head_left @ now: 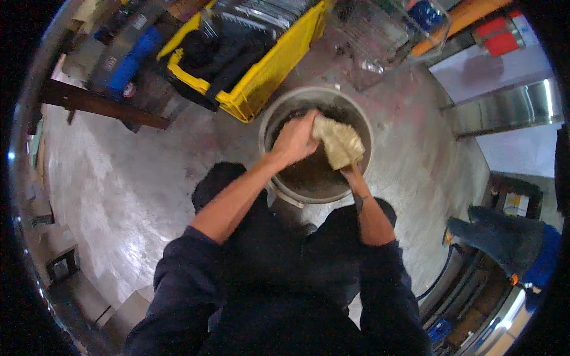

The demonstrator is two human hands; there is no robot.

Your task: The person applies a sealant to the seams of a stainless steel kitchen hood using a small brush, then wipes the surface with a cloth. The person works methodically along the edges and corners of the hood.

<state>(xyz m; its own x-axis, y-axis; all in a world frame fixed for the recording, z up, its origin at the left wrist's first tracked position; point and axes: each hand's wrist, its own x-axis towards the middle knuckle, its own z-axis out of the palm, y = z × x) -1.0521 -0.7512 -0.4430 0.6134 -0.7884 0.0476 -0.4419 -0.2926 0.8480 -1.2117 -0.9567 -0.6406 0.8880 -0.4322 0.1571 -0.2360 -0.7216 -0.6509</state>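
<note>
A crumpled tan cloth (339, 142) is stretched between my two hands above a round, deep bucket (361, 113). My left hand (295, 140) is closed on the cloth's left end. My right hand (350, 170) comes up from below against the cloth's lower right part, which covers its fingers. The bucket stands on the floor between my knees, with a pale rim and a dark brown inside. Whether it holds liquid or just dirt, I cannot tell.
A yellow crate (270, 74) with dark cloth and metallic pieces stands beyond the bucket. Right of it is a clear plastic container (380, 29). A dark beam (104, 105) juts in at left. Blue-grey gloves (504, 237) lie at right by a rack. Grey concrete floor (107, 196) surrounds me.
</note>
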